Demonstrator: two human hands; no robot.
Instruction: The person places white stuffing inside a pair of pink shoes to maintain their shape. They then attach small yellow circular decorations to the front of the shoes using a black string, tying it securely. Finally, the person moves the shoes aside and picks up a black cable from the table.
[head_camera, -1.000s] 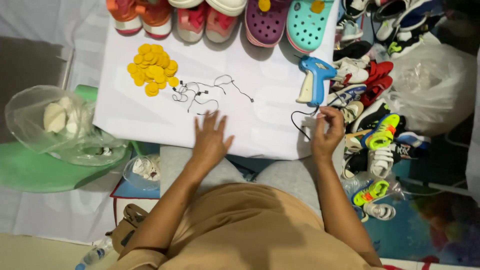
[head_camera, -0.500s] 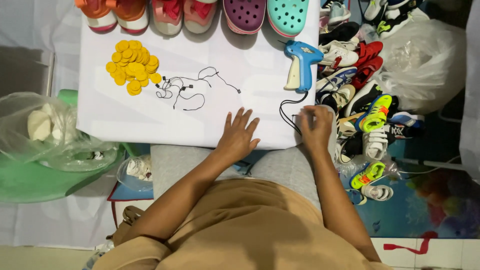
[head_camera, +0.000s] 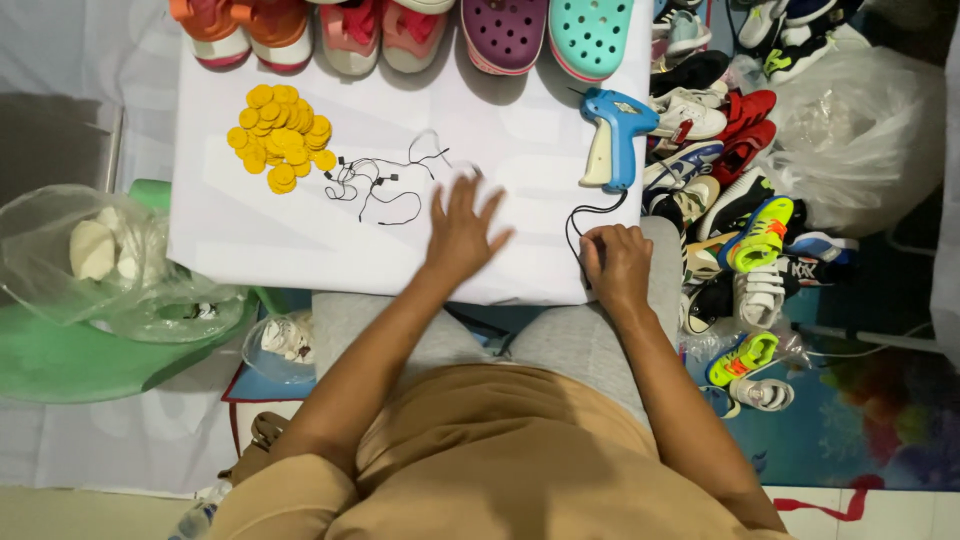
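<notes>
White board (head_camera: 250, 240), six shoes (head_camera: 500, 35), two hands (head_camera: 460, 235)

Bare white board (head_camera: 260, 240) before black cords (head_camera: 385, 180)

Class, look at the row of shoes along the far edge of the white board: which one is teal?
The teal perforated clog, rightmost in the row, beside the purple perforated clog; the others are orange or pink.
</notes>
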